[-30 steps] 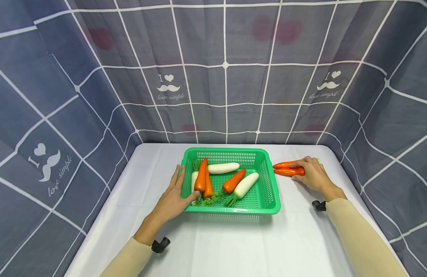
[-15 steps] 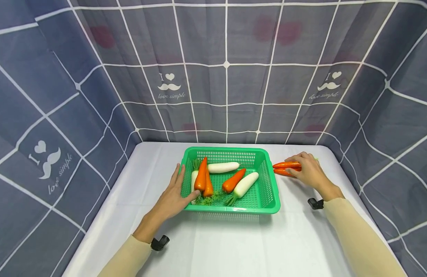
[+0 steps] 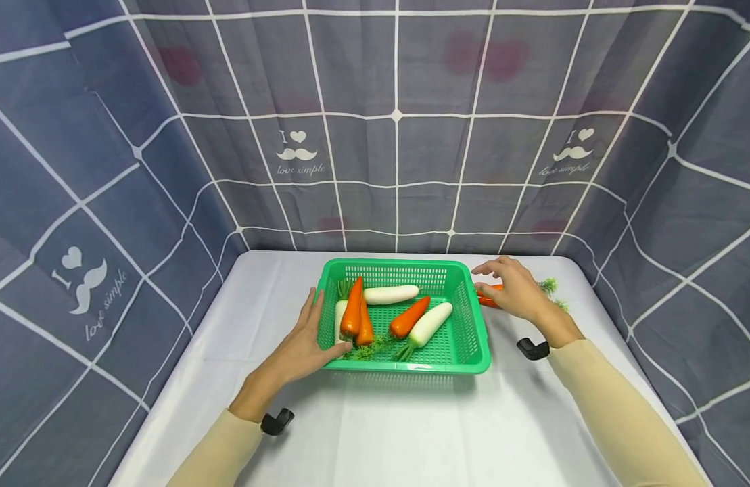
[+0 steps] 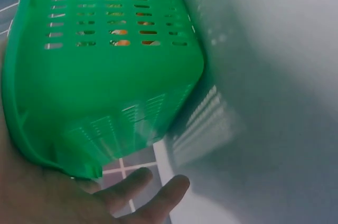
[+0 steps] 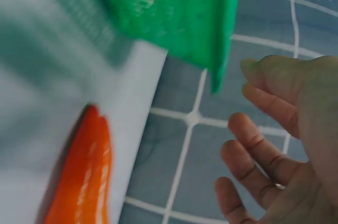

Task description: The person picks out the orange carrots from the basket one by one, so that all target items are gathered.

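The green plastic basket (image 3: 405, 368) sits mid-table with orange carrots (image 3: 352, 312) and white radishes (image 3: 431, 325) inside. My left hand (image 3: 298, 352) rests against its left end, thumb over the front left corner. In the left wrist view, straight fingers (image 4: 158, 200) extend past the outside of the basket. My right hand (image 3: 516, 289) hovers by the right end, over two carrots (image 3: 487, 302) lying on the table, partly hidden beneath it. The right wrist view shows loosely bent fingers (image 5: 248, 158) holding nothing, apart from the carrots and the basket.
A white cloth (image 3: 405, 433) covers the table. Dark checked curtains (image 3: 362, 149) stand behind it and on both sides. Green carrot tops (image 3: 548, 287) stick out to the right of my right hand.
My right hand has come off the two carrots and moved left toward the basket's right rim, uncovering their green tops. The left hand and basket stay nearly in place.
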A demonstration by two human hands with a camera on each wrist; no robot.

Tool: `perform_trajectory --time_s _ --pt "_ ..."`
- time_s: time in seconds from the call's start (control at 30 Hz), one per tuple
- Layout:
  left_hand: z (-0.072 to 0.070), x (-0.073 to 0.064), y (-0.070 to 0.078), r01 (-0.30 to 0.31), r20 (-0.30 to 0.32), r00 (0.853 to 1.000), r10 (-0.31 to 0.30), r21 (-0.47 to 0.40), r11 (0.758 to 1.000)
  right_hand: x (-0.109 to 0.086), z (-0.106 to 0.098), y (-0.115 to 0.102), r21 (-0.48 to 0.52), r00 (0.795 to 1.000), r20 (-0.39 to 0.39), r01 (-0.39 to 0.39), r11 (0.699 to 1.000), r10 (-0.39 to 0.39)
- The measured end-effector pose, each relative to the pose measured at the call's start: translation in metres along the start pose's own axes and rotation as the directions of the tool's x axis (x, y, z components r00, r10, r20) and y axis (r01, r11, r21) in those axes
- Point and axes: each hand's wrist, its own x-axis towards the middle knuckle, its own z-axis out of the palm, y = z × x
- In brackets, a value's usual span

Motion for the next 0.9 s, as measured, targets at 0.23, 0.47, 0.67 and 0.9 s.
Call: perform_trajectory --time_s 0.23,0.47,0.67,0.9 --pt "-0.005 0.0 -0.003 -0.012 0.052 0.999 0.013 -0.013 1.0 0.013 0.004 -0.038 0.034 0.996 0.074 0.042 0.999 -0.044" --pt "-0.007 -0.002 -0.006 -0.032 0.074 0.997 0.035 -0.035 0.999 0.032 0.022 -0.072 0.064 0.987 0.124 0.092 0.994 -0.1" --pt "-0.007 -0.003 -0.006 -0.034 0.095 0.995 0.039 -0.051 0.998 0.046 0.04 -0.099 0.137 0.969 0.19 0.13 0.982 -0.155" --pt "-0.01 -0.001 -0.005 -0.048 0.114 0.992 0.053 -0.05 0.998 0.063 0.065 -0.12 0.19 0.937 0.281 0.158 0.969 -0.208"
